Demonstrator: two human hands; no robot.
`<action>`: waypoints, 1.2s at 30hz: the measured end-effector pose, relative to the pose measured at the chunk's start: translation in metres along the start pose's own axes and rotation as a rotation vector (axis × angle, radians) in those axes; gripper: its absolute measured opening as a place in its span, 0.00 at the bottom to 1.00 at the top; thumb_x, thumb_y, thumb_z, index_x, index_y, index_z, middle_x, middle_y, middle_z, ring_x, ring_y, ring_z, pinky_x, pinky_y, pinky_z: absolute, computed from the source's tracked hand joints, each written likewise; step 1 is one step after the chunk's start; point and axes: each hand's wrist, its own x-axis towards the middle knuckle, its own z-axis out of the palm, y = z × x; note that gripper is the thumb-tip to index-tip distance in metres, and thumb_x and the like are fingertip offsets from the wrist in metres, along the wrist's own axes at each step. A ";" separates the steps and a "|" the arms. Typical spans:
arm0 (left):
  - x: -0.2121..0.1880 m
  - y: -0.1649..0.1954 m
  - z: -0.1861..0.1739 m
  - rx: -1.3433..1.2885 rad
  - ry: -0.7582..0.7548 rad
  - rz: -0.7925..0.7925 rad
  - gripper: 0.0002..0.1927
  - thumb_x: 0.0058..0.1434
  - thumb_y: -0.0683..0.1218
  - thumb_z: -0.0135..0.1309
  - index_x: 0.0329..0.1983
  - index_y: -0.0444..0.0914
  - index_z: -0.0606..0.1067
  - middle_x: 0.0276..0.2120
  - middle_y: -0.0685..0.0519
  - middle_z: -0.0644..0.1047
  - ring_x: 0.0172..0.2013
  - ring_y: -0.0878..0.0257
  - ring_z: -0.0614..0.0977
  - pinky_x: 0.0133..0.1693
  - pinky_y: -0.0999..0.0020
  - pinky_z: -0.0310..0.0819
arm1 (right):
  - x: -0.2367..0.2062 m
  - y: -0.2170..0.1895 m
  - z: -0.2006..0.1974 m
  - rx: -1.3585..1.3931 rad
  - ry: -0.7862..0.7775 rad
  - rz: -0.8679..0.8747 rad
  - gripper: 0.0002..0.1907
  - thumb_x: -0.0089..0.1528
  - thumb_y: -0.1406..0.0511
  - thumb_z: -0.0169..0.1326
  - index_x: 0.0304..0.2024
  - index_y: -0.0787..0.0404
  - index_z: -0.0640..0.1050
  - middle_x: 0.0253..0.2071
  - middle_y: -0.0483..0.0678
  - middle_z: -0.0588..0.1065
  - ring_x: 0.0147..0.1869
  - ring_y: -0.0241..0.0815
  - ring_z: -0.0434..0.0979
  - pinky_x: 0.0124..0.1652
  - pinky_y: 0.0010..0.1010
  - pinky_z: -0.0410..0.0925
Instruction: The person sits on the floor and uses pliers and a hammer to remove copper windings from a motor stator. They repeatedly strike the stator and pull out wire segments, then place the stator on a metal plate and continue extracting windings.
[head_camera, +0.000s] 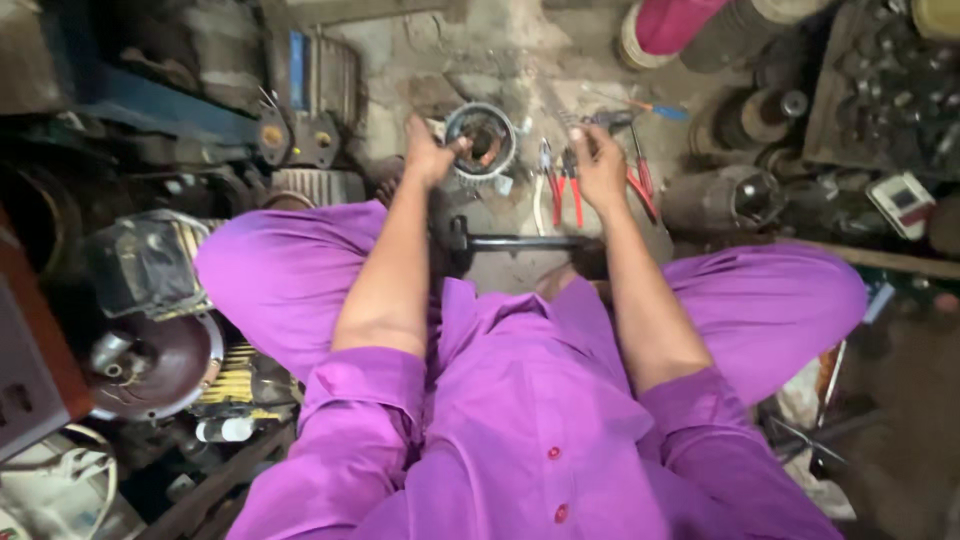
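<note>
I sit cross-legged in purple clothes on a concrete floor. A round metal motor stator (481, 141) with copper windings inside stands on the floor ahead of me. My left hand (431, 152) grips its left rim, thumb over the edge. My right hand (598, 163) is closed in a fist to the right of the stator, holding a thin tool or wire that I cannot make out. Red-handled pliers (562, 186) lie between the stator and my right hand. A black hammer (510, 241) lies across the floor just in front of my legs.
Motor housings and coils (155, 355) crowd the left side. A grey cylindrical motor body (722, 200) lies right of my hand. More red-handled tools (640, 180), a blue-handled screwdriver (660, 110), round discs (760, 110) and a pink container (675, 22) sit at the back right.
</note>
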 end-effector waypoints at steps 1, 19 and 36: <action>-0.002 -0.002 0.000 -0.031 0.030 0.027 0.47 0.44 0.55 0.75 0.59 0.28 0.62 0.55 0.35 0.71 0.57 0.41 0.73 0.60 0.54 0.66 | -0.010 -0.006 -0.001 -0.148 0.005 -0.070 0.16 0.68 0.55 0.57 0.50 0.57 0.82 0.33 0.51 0.81 0.35 0.43 0.80 0.37 0.37 0.71; -0.043 0.042 0.020 0.468 -0.150 0.922 0.45 0.50 0.56 0.60 0.68 0.30 0.65 0.67 0.36 0.68 0.71 0.41 0.61 0.72 0.48 0.47 | -0.005 0.034 0.065 0.018 0.012 -0.201 0.24 0.75 0.52 0.52 0.59 0.68 0.76 0.56 0.63 0.76 0.61 0.56 0.76 0.57 0.42 0.67; -0.007 0.031 0.062 0.770 -0.315 1.167 0.32 0.60 0.50 0.53 0.69 0.36 0.70 0.68 0.45 0.69 0.74 0.47 0.61 0.73 0.39 0.39 | 0.058 0.102 0.006 -0.383 0.119 0.436 0.23 0.60 0.59 0.62 0.53 0.62 0.72 0.44 0.56 0.76 0.46 0.55 0.76 0.44 0.43 0.67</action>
